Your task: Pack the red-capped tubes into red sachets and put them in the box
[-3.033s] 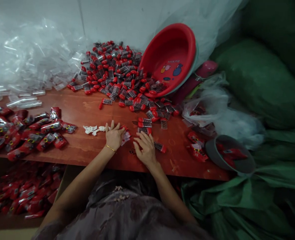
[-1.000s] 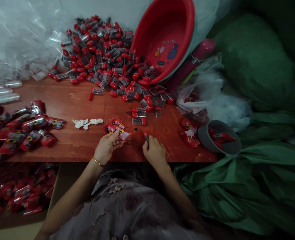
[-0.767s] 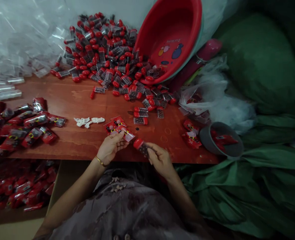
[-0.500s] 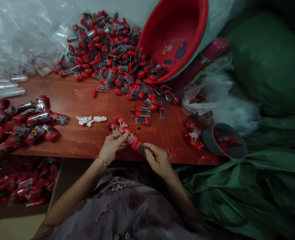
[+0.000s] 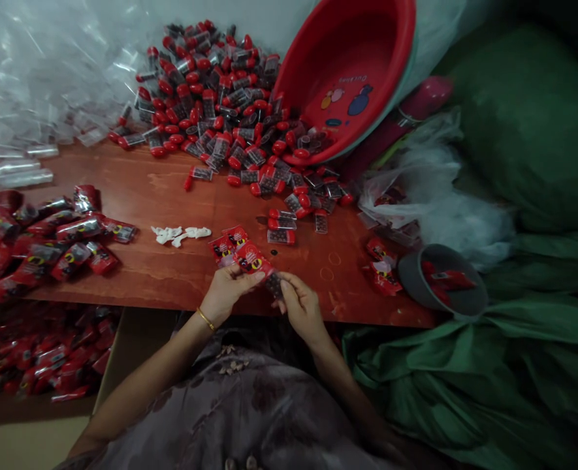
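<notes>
My left hand [image 5: 224,295], a gold bangle at its wrist, pinches a red printed sleeve [image 5: 253,259] between thumb and fingers. From the sleeve's right end sticks out a small clear tube of dark beads [image 5: 273,284]. The fingers of my right hand [image 5: 302,307] are closed on that tube's outer end. Its red cap cannot be seen, as the sleeve covers that part. Just beyond my left fingers, more flat red sleeves [image 5: 221,248] lie on the brown table [image 5: 181,277]. Farther back are a few red-capped tubes [image 5: 281,228] side by side.
A large heap of red-capped tubes [image 5: 210,111] spills beside a tilted red basin [image 5: 347,65]. Wrapped red tubes [image 5: 48,241] lie at the left, above an open box of more [image 5: 48,359]. White scraps [image 5: 181,235] and a grey bowl [image 5: 411,277] flank my hands.
The tube's red cap, visible before at the sleeve's mouth, is now inside the red sleeve. My right hand has moved left, closer to my left hand.
</notes>
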### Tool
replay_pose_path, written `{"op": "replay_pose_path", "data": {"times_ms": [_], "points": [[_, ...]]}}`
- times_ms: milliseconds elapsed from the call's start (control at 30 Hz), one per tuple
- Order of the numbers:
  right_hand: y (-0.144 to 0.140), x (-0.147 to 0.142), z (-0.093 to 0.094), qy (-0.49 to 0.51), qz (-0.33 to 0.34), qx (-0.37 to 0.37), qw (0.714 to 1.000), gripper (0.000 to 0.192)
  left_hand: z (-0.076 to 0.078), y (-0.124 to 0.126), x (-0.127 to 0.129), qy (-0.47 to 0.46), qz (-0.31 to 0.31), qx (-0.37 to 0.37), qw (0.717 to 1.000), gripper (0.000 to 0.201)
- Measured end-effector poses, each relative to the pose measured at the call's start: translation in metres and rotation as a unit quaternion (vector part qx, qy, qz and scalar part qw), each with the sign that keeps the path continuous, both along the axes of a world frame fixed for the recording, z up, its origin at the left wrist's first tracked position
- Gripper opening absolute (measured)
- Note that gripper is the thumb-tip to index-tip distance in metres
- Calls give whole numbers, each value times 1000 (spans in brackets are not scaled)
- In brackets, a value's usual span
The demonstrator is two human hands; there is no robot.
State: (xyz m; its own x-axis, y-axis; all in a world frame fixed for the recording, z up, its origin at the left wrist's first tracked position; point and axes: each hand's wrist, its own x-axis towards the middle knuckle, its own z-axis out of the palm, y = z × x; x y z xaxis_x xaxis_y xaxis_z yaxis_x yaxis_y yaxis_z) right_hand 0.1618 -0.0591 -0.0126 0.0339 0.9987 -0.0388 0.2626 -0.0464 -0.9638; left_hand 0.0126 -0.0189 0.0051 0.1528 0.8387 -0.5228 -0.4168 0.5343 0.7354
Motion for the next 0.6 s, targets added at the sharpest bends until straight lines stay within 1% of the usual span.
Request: {"op": "replay_pose_path", "data": {"times_ms": [67, 167, 267, 333, 400, 500, 600], "points": [[2, -5, -3, -21, -21, 19, 999, 31, 0, -1, 2, -26, 28, -5, 999, 43], [5, -11, -6, -40, 1, 31, 999, 30, -3, 0, 4, -50, 64, -12, 997, 39], [8, -16, -6, -37, 23, 29, 999, 30, -5, 2, 5, -58, 70, -16, 996, 37], [11, -21, -5, -28, 23, 26, 999, 31, -5, 4, 5, -63, 73, 0, 995, 36], [14, -26, -3, -3, 21, 20, 1000, 31, -4, 6, 4, -66, 74, 23, 995, 36], [15, -32, 0, 70, 30, 10, 997, 29, -1, 10, 0, -58, 101, 62, 991, 33], [16, -34, 3, 108, 24, 9, 994, 24, -1, 12, -4, -53, 123, 67, 989, 32]]}}
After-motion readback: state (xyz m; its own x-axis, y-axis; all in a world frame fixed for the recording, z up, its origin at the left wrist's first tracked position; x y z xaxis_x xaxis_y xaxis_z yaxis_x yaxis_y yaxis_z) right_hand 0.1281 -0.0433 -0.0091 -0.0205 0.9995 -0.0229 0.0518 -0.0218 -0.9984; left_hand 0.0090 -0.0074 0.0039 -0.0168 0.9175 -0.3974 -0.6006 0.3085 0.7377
